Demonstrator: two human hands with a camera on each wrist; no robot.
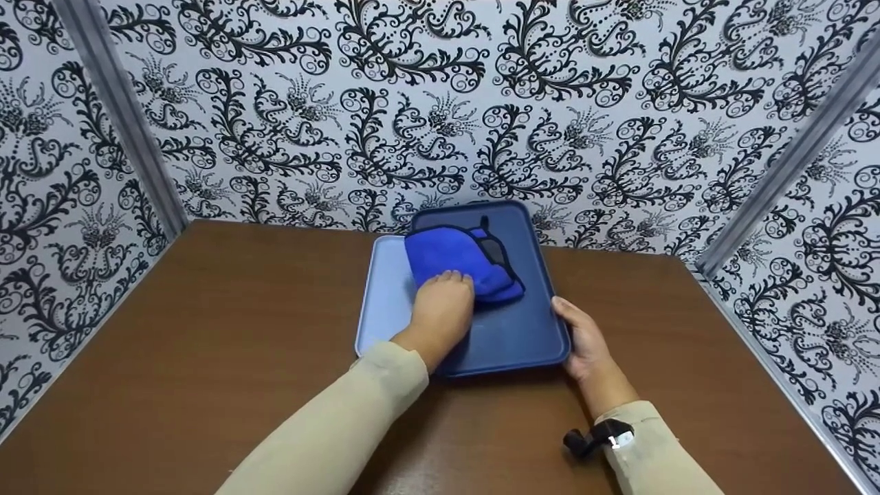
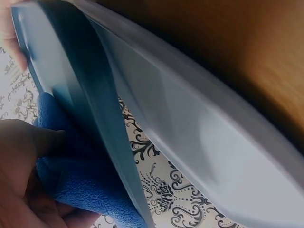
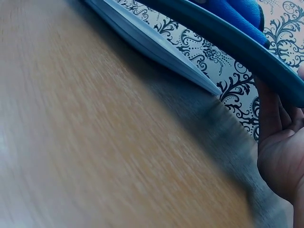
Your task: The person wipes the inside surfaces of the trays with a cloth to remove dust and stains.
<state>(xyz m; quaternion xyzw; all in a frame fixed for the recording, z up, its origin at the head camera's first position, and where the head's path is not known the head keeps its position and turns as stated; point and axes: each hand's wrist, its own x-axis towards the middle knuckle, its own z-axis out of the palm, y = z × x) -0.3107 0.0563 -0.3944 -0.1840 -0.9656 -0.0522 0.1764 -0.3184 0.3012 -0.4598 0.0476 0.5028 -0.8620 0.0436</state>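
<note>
My left hand (image 1: 445,309) grips a blue cloth (image 1: 440,254) with dark edging, which lies bunched against the dark blue tray (image 1: 509,344). In the left wrist view, the thumb and fingers of that hand (image 2: 19,171) close around the fuzzy cloth (image 2: 95,190). The right hand (image 1: 584,340) holds the dark tray by its right rim, fingers below the edge in the right wrist view. Raised off the table, the dark tray overlaps a light blue tray (image 1: 385,295) on the left. The light tray's right part is hidden in the head view.
A brown wooden table (image 1: 240,330) lies below the trays. Behind it rises a white wall (image 1: 412,103) with black floral scrolls, and similar panels flank both sides. A black strap with a small device (image 1: 598,438) sits on the right sleeve.
</note>
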